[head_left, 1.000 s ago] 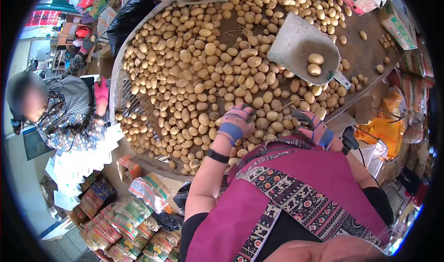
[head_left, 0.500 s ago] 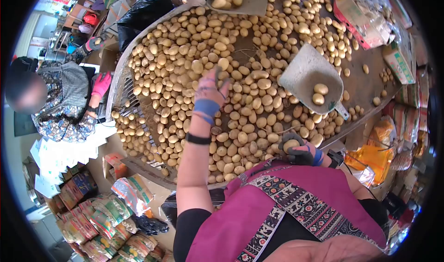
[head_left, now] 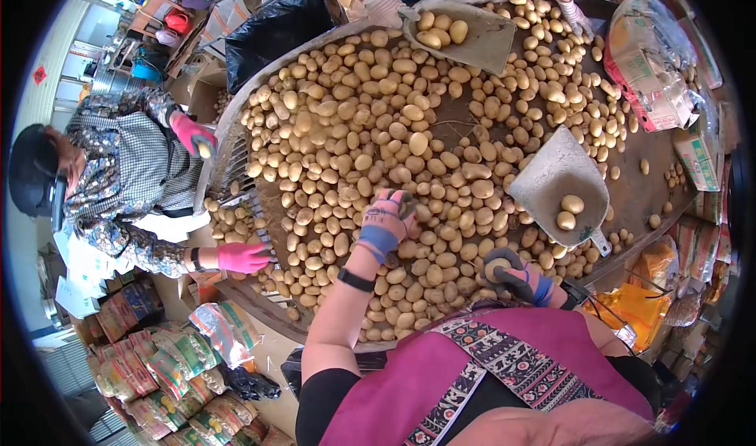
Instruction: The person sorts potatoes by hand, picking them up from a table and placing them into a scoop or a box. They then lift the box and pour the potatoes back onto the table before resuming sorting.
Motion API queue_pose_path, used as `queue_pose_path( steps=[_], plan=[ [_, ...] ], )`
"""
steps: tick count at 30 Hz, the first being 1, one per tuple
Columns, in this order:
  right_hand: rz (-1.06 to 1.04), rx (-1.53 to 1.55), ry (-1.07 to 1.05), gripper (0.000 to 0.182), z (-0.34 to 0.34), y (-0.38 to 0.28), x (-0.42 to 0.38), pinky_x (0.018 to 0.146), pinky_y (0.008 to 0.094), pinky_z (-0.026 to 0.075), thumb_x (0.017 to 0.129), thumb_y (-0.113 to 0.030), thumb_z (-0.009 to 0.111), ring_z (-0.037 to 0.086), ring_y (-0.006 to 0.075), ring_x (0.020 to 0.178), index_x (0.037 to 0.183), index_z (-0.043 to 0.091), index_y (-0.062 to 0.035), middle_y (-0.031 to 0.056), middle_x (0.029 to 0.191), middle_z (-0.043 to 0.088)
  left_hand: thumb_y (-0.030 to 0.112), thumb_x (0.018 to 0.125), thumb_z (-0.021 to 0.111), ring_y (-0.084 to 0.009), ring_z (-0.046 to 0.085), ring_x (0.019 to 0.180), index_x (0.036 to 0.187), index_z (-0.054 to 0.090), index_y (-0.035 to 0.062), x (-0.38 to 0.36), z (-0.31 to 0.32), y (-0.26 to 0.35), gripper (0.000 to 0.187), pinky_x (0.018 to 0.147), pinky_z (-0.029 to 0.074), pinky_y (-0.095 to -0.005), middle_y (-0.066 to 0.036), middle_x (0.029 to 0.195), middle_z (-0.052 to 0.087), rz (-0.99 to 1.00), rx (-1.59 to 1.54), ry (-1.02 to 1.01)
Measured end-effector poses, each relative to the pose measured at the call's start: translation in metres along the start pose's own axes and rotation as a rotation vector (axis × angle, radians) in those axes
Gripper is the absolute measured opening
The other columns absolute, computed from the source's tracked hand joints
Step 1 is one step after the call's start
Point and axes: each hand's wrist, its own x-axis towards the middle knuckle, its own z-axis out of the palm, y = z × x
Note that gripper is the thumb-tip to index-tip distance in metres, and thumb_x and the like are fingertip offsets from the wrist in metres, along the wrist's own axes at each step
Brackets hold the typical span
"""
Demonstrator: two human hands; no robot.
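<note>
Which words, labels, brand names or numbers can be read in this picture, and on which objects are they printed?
No text can be read with certainty.
Cartons beside the potato table: print too blurred to read.
Printed bags on the floor: lettering too small.
Red sign on the wall: one mark, illegible.
Gloves on the left hand and right hand: no text visible.

Table (head_left: pixel 630 186) heaped with potatoes (head_left: pixel 370 131) at frame centre, left hand (head_left: pixel 386 219) on the heap, right hand (head_left: pixel 512 273) at the lower right, scoop (head_left: pixel 555 182) to the right, second scoop (head_left: pixel 472 33) top centre, co-worker (head_left: pixel 126 170) at the left, bags (head_left: pixel 173 375) lower left.
</note>
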Motion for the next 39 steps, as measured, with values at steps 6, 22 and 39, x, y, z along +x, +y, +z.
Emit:
queue_pose_path(
  steps=[6, 22, 39],
  plan=[
    [-0.026, 0.56, 0.066, 0.047, 0.008, -0.002, 0.031, 0.099, 0.0422, 0.05, 0.091, -0.027, 0.065, 0.056, 0.0244, 0.113, 0.131, 0.043, -0.0134, 0.0093, 0.123, 0.053, 0.016, 0.089, 0.065, -0.0156, 0.064, 0.09, 0.118, 0.058, 0.0023, -0.015, -0.031, 0.058, 0.033, 0.079, 0.052, -0.0311, -0.009, 0.109, 0.066, -0.078, -0.986, -0.344],
    [0.163, 0.751, -0.06, 0.054, -0.001, -0.009, 0.019, 0.066, 0.0298, 0.053, 0.096, -0.027, 0.052, 0.06, 0.0193, 0.087, 0.145, 0.034, -0.0137, 0.0176, 0.12, 0.056, 0.019, 0.084, 0.063, -0.0265, 0.06, 0.105, 0.126, 0.054, 0.0089, 0.091, -0.013, 0.04, 0.044, 0.084, 0.051, -0.0345, -0.01, 0.124, 0.058, 0.309, 0.251, 0.053],
    [-0.064, 1.03, -0.191, 0.052, 0.027, 0.0, 0.008, 0.103, 0.0686, 0.035, 0.098, -0.038, 0.047, 0.037, 0.0347, 0.136, 0.143, 0.035, -0.0158, 0.0122, 0.144, 0.042, 0.023, 0.089, 0.063, -0.0288, 0.048, 0.126, 0.136, 0.045, 0.0006, -0.043, -0.004, 0.022, 0.055, 0.104, 0.041, -0.0421, -0.015, 0.137, 0.048, -0.119, -1.136, 0.057]
  ],
)
